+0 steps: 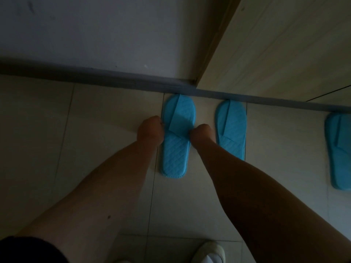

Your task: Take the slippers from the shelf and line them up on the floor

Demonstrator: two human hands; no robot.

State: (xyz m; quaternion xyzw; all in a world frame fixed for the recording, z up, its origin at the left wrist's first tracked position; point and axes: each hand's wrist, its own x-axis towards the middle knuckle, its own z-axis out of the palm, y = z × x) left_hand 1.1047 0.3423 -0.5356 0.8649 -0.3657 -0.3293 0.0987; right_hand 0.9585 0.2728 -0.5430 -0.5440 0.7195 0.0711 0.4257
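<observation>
Three flat blue quilted slippers lie on the tiled floor with their toes at the baseboard. The leftmost slipper [177, 137] sits between my hands. My left hand [151, 130] pinches its left edge at the strap and my right hand [202, 134] pinches its right edge. A second slipper [230, 128] lies just right of my right wrist, parallel to the first. The third slipper [340, 149] lies farther right, cut off by the frame edge.
A grey baseboard [114, 77] runs along the wall across the view. A light wooden cabinet side [275, 44] rises at upper right. My white shoe [209, 251] shows at the bottom edge. Pale floor tiles [57, 139] extend to the left.
</observation>
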